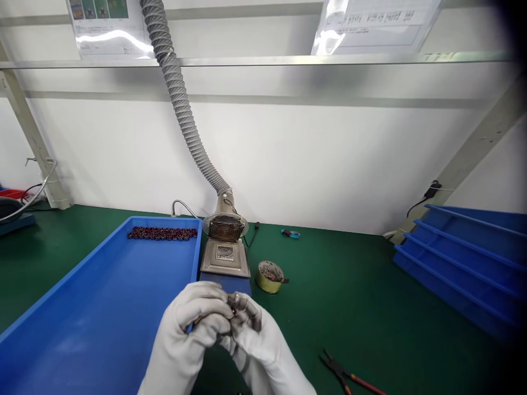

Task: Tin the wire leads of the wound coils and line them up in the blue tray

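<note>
White gloves cover both of my hands, which meet in front of the solder pot-like device at the lower middle. My left hand (pixel 191 323) is closed, its fingers curled round a small part that is mostly hidden. Pressed up against it, my right hand (pixel 259 334) pinches at the same spot, its glove fingertips stained dark. Between the fingertips a tiny brownish metallic bit shows, too small and covered to name. Just beyond the hands stands the device, with a square metal top plate (pixel 225 257) and a blue base (pixel 230 283).
A large blue tray (pixel 102 263) at left holds rows of small dark-red parts (pixel 162 233). A grey duct hose (pixel 181 104) descends to the device. Right of it are a round tin (pixel 269 278), blue-handled cutters (pixel 290 233), pliers (pixel 340 370) and stacked blue trays (pixel 465 263).
</note>
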### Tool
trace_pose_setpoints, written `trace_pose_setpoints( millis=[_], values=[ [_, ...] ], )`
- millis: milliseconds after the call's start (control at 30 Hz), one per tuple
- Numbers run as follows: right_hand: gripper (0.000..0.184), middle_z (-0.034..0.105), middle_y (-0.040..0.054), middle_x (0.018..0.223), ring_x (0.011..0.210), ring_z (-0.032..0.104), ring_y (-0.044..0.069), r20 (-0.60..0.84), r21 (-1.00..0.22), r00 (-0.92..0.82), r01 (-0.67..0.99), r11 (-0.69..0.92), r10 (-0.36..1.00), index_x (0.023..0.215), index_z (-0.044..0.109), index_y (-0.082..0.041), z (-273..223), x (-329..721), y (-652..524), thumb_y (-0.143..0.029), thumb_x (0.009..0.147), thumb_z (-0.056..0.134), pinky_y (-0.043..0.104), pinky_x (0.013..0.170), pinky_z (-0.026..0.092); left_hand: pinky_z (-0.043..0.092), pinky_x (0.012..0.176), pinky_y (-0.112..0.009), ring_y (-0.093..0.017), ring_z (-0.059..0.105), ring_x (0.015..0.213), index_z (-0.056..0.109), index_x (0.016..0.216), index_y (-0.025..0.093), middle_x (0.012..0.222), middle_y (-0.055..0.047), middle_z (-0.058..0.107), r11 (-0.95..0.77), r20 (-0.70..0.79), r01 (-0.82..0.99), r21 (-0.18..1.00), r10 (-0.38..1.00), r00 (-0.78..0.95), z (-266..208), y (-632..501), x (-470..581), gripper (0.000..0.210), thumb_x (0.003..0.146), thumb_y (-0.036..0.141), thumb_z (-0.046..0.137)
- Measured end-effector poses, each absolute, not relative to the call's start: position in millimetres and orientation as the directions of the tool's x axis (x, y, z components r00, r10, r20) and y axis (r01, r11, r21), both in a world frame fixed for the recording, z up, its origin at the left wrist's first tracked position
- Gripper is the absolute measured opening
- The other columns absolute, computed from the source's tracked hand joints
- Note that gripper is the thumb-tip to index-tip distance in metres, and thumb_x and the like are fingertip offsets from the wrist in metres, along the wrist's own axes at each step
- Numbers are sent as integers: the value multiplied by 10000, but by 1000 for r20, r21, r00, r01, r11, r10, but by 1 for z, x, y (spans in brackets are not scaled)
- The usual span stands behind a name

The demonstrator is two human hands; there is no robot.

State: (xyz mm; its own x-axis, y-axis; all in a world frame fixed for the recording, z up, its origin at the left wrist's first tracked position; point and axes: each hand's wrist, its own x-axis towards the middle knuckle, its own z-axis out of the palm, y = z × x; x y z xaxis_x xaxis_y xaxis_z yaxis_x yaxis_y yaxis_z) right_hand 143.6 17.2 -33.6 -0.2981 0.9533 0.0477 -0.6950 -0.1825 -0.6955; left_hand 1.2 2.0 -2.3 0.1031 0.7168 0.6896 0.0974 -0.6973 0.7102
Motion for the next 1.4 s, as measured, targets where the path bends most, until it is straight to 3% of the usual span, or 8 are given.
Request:
trace_pose_setpoints(
  millis=[133,267,433,833,1000,1200,1300,1400],
  values=[
    [224,642,25,640,636,623,184,48,-667,-354,-707,-233,934,759,639,-185,-27,136,4,-348,627,718,355,640,512,545,727,-257,-212,665,815,707,668,224,772,-24,721,-509,494,-137,850,860,-127,-3,4,-7,129,721,324,646],
    [429,667,60,783,742,635,215,63,-666,-310,-721,-191,949,956,634,-188,-25,133,-7,-366,581,744,388,734,489,515,837,-325,-265,619,981,702,916,227,1069,-76,671,-477,471,130,869,879,72,6,-3,-9,319,598,211,683],
    [375,672,83,877,881,616,231,83,-722,-204,-687,-82,975,884,670,-173,-24,135,-10,-388,584,744,378,850,445,485,883,-318,-198,603,989,665,949,323,1103,-15,641,-535,486,316,784,845,224,9,-11,4,399,630,83,652],
    [317,664,68,794,796,630,221,83,-699,-286,-700,-149,955,885,632,-179,-19,129,-14,-299,611,737,382,739,494,507,801,-305,-192,651,803,685,619,250,733,38,719,-427,421,-274,862,903,-84,-3,3,-5,218,685,94,549],
    [316,665,63,913,796,629,192,71,-690,-254,-711,-136,965,939,625,-215,-25,130,-8,-296,647,716,357,750,491,526,750,-262,-218,659,846,734,747,217,904,-37,725,-379,373,69,923,924,90,9,0,-4,230,583,85,641],
    [289,664,11,660,642,619,147,23,-633,-377,-722,-279,926,711,664,-186,-26,127,6,-217,473,825,272,667,490,513,783,-239,-176,650,814,706,613,235,724,16,719,-491,484,-72,868,870,-100,1,-2,4,150,666,121,624],
    [218,675,2,711,650,624,115,49,-488,-423,-800,-348,905,815,665,-202,-18,130,-4,-257,620,746,241,657,485,509,788,-208,-155,643,869,712,691,271,839,44,723,-426,393,-123,896,891,-225,-2,-1,-7,162,713,160,595],
    [153,699,21,818,716,637,119,99,-411,-398,-851,-327,912,861,671,-185,-15,131,-15,-236,716,664,256,720,488,484,869,-281,-209,607,985,708,857,279,1010,4,690,-428,433,70,901,898,-80,1,-3,-11,234,643,202,654]
  ],
)
